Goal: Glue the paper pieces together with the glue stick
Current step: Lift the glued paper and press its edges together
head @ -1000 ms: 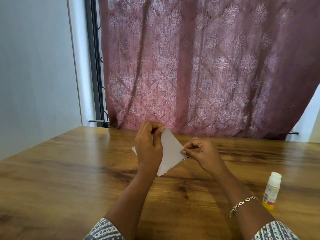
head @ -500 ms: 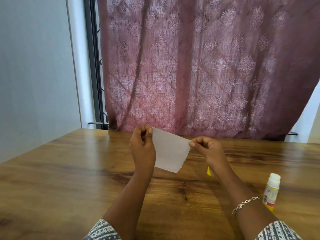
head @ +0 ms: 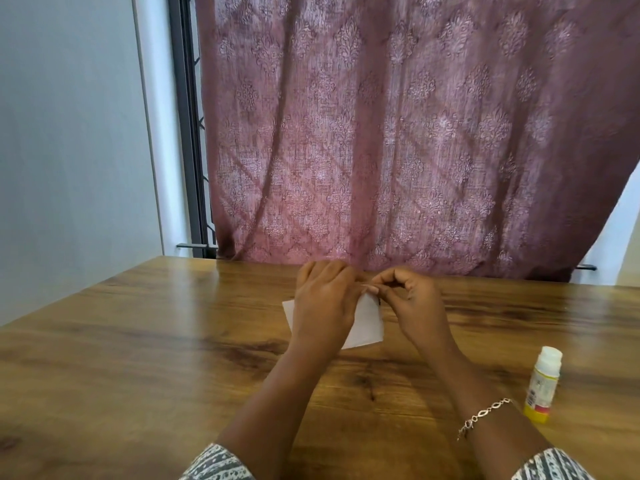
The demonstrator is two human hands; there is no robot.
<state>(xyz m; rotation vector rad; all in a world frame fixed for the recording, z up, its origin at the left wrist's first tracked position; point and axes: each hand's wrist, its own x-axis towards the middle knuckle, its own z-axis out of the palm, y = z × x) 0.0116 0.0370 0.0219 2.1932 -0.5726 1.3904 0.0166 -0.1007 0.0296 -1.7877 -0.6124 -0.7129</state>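
Note:
A white paper piece (head: 367, 323) lies low over the wooden table (head: 138, 341), mostly covered by my left hand (head: 323, 303), which rests palm down on top of it. My right hand (head: 408, 299) pinches the paper's upper right edge between thumb and fingertips. A white glue stick (head: 542, 386) with a yellow base stands upright on the table to the right, apart from both hands, its cap off. Whether one or two paper pieces are under my hands cannot be told.
A patterned mauve curtain (head: 398, 133) hangs behind the table's far edge. A pale wall (head: 69, 133) and a dark window frame (head: 187, 133) are at the left. A bracelet (head: 485, 415) is on my right wrist.
The paper was held up in the air between both hands; now it is down at the table, with my left hand flattened over it and my right hand pinching its edge.

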